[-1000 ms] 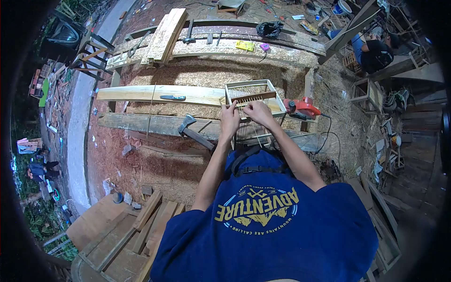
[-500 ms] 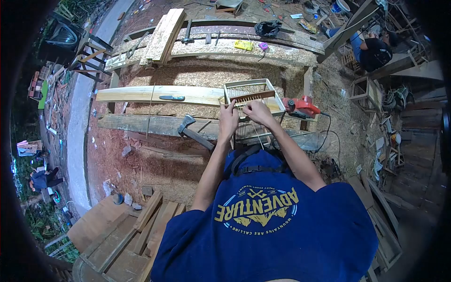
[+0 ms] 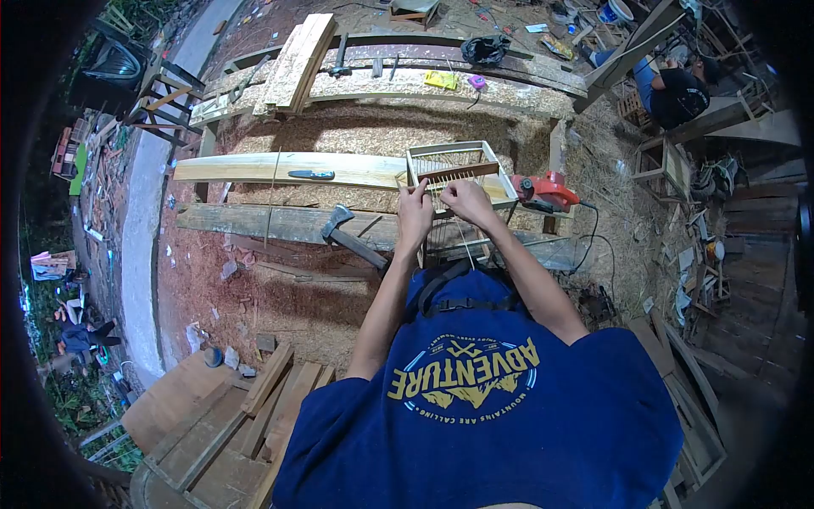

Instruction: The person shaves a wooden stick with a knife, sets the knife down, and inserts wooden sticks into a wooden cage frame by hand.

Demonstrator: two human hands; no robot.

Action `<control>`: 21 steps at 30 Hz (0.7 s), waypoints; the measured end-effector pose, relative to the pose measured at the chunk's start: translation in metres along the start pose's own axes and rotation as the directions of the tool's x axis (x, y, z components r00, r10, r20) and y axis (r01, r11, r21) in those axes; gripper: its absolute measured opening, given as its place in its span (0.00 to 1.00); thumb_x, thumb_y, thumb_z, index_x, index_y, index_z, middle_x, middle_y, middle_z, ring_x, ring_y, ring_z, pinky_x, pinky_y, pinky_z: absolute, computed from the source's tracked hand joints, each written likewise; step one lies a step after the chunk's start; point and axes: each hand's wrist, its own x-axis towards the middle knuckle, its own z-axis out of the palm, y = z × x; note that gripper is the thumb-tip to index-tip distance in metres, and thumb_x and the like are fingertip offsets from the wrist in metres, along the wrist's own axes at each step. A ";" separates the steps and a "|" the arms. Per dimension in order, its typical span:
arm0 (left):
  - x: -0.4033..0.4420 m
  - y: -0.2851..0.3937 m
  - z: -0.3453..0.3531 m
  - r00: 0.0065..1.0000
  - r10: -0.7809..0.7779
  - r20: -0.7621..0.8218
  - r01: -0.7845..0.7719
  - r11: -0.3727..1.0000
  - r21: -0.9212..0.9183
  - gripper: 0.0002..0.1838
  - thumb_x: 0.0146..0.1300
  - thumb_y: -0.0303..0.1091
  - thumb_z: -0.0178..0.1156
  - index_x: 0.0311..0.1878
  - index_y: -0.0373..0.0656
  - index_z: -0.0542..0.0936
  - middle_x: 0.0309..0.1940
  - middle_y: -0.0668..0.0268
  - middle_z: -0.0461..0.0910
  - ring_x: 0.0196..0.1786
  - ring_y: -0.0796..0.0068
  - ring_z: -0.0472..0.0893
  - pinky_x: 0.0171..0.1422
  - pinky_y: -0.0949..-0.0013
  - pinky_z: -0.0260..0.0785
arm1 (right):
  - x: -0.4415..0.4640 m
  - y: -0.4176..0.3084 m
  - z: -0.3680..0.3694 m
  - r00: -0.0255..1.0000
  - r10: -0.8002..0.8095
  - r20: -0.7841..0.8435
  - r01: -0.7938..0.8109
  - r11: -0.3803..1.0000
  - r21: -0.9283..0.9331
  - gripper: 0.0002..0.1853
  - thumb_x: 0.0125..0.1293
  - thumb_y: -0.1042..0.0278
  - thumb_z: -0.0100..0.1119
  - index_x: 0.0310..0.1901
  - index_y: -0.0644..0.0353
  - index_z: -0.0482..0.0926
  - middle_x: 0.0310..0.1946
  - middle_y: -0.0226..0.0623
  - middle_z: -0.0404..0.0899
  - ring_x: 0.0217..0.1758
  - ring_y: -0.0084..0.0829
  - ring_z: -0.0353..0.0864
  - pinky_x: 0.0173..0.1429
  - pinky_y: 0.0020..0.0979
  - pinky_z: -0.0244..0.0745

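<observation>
A small cage-like wooden frame point(image 3: 500, 176) with thin rods and a brown slat point(image 3: 462, 173) across it rests in front of me on the bench. My left hand point(image 3: 414, 214) is closed at the frame's near left corner, index finger reaching towards the slat's end. My right hand point(image 3: 468, 202) is curled closed beside it, fingertips down at the near side of the rods. A thin light stick point(image 3: 466, 241) runs from under my right hand towards my body; the fingers hide its upper end. A red power planer point(image 3: 547, 193) sits just right of the frame.
Left of the frame, a utility knife point(image 3: 311, 175) lies on a pale plank point(image 3: 229, 168). A hatchet point(image 3: 356, 242) leans nearer me. The far bench carries stacked boards point(image 3: 297, 64), a hammer point(image 3: 340, 58) and a black bag point(image 3: 485, 51). Another person point(image 3: 678, 93) sits at upper right.
Both hands stay at the frame with barely any movement. The view has shifted very slightly. A distant person at far left has moved a little to the right.
</observation>
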 end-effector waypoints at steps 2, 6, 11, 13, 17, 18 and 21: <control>-0.001 0.002 0.000 1.000 0.006 -0.006 -0.006 1.000 0.023 0.22 0.66 0.33 0.52 0.62 0.42 0.80 0.49 0.47 0.73 0.54 0.49 0.77 0.61 0.54 0.69 | 0.000 0.001 -0.001 1.000 0.005 -0.011 -0.005 1.000 -0.004 0.15 0.58 0.56 0.57 0.33 0.61 0.84 0.32 0.51 0.84 0.38 0.51 0.84 0.44 0.45 0.78; -0.001 -0.002 0.003 0.999 0.036 -0.001 -0.036 0.999 0.013 0.22 0.66 0.33 0.52 0.63 0.42 0.79 0.50 0.47 0.73 0.54 0.48 0.76 0.61 0.54 0.69 | 0.002 -0.001 -0.002 1.000 -0.009 -0.028 0.009 1.000 -0.017 0.15 0.59 0.57 0.56 0.33 0.61 0.84 0.32 0.51 0.84 0.38 0.51 0.84 0.44 0.47 0.78; -0.003 0.000 0.008 0.997 0.070 0.020 -0.072 0.992 0.103 0.23 0.66 0.33 0.52 0.64 0.41 0.78 0.50 0.46 0.73 0.54 0.47 0.76 0.61 0.53 0.69 | 0.003 -0.004 0.003 1.000 0.005 -0.017 -0.007 0.995 -0.104 0.15 0.62 0.57 0.56 0.33 0.62 0.83 0.32 0.53 0.83 0.40 0.53 0.84 0.45 0.50 0.77; -0.004 -0.005 0.014 0.993 0.113 0.026 -0.115 0.988 0.107 0.23 0.66 0.33 0.53 0.64 0.41 0.77 0.50 0.45 0.72 0.54 0.46 0.74 0.61 0.52 0.68 | 0.006 0.004 0.010 0.991 0.007 -0.132 -0.020 0.995 -0.098 0.16 0.64 0.57 0.55 0.34 0.62 0.83 0.33 0.54 0.83 0.40 0.55 0.84 0.46 0.51 0.77; -0.016 -0.005 0.021 0.981 0.191 -0.005 -0.189 0.971 0.148 0.23 0.65 0.31 0.54 0.64 0.41 0.76 0.50 0.43 0.71 0.53 0.44 0.73 0.61 0.50 0.67 | 0.009 0.016 0.011 0.996 0.006 -0.089 -0.019 0.990 -0.143 0.16 0.65 0.56 0.55 0.34 0.62 0.83 0.32 0.55 0.83 0.39 0.57 0.83 0.46 0.54 0.77; -0.017 -0.004 0.022 0.983 0.182 -0.013 -0.179 0.976 0.126 0.23 0.65 0.31 0.54 0.64 0.40 0.76 0.50 0.43 0.71 0.53 0.44 0.73 0.60 0.50 0.67 | 0.008 0.010 0.008 0.996 0.022 -0.092 -0.037 0.986 -0.161 0.16 0.65 0.57 0.55 0.34 0.63 0.82 0.32 0.55 0.83 0.39 0.57 0.83 0.46 0.54 0.76; -0.021 0.000 0.023 0.989 0.146 -0.005 -0.146 0.987 0.074 0.24 0.65 0.30 0.54 0.64 0.39 0.76 0.51 0.44 0.71 0.55 0.44 0.73 0.62 0.50 0.66 | 0.017 0.020 0.023 0.978 -0.104 -0.179 0.071 0.981 -0.180 0.16 0.65 0.58 0.55 0.33 0.65 0.82 0.32 0.56 0.83 0.39 0.56 0.83 0.46 0.54 0.76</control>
